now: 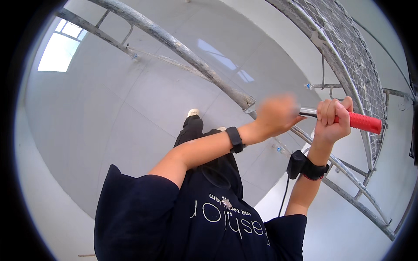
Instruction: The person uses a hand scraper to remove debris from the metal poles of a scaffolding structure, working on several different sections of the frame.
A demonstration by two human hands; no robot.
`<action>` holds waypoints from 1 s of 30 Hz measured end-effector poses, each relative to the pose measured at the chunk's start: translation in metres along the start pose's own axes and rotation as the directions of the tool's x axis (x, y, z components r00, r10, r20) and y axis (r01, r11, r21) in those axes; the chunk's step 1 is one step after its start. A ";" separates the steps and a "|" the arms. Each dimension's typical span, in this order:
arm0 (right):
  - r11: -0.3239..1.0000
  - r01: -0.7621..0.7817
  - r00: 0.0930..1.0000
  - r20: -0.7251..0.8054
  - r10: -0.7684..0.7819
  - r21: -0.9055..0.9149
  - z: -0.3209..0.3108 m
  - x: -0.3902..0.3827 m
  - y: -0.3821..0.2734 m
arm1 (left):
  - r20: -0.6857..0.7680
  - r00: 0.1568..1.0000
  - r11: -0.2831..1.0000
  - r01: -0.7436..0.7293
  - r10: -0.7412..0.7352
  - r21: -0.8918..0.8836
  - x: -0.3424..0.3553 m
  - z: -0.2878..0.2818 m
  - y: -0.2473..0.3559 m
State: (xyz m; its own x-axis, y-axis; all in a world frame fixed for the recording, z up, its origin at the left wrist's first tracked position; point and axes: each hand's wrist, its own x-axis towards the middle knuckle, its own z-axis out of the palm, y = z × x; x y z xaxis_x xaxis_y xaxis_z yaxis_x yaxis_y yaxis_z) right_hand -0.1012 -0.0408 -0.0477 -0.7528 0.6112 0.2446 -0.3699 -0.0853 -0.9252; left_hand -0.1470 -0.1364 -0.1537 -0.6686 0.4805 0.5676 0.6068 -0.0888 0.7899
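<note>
A metal tool [307, 112] with a red ridged grip [365, 122] lies across the joint of a spattered scaffold tube [204, 69], where a bracket [250, 106] shows. My right hand [332, 117] is closed round the tool's handle, the red grip sticking out to its right. Beside the bracket, at the tool's left end, my left hand [276, 115] is smeared by blur, so its fingers cannot be made out; the tool's head is hidden behind it.
Scaffold frames [339, 182] and a mesh platform [348, 61] stand along the right side. Another tube [91, 28] crosses the upper left above the grey tiled floor [109, 126], which reflects a window. White walls [48, 187] border it, and my feet [193, 112] are below.
</note>
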 end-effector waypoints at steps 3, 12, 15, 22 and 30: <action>0.999 -0.032 0.999 0.022 0.033 -0.023 0.009 0.005 -0.008 | -0.021 1.000 1.000 0.006 -0.006 -0.002 0.003 -0.003 0.005; 0.995 -0.102 0.987 -0.125 0.102 0.009 -0.010 0.024 0.001 | 0.034 0.991 0.991 0.132 -0.131 -0.020 0.002 0.011 -0.002; 0.995 -0.098 0.980 -0.172 0.095 -0.012 -0.004 0.025 0.013 | 0.035 0.992 0.992 0.124 -0.124 0.009 0.002 0.010 -0.012; 0.996 -0.084 0.994 -0.068 0.085 0.016 0.007 0.019 -0.013 | 0.026 0.988 0.987 0.156 -0.155 -0.035 -0.001 0.003 0.008; 0.999 -0.030 0.991 -0.131 0.026 -0.026 -0.008 0.008 -0.014 | 0.047 0.993 0.994 0.105 -0.104 -0.012 -0.006 0.013 0.011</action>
State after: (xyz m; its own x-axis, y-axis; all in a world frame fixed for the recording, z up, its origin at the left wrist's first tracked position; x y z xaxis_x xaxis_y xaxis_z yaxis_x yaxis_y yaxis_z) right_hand -0.0982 -0.0287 -0.0352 -0.6845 0.7064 0.1803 -0.3333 -0.0832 -0.9391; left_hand -0.1310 -0.1289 -0.1513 -0.7069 0.5279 0.4708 0.5282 -0.0487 0.8477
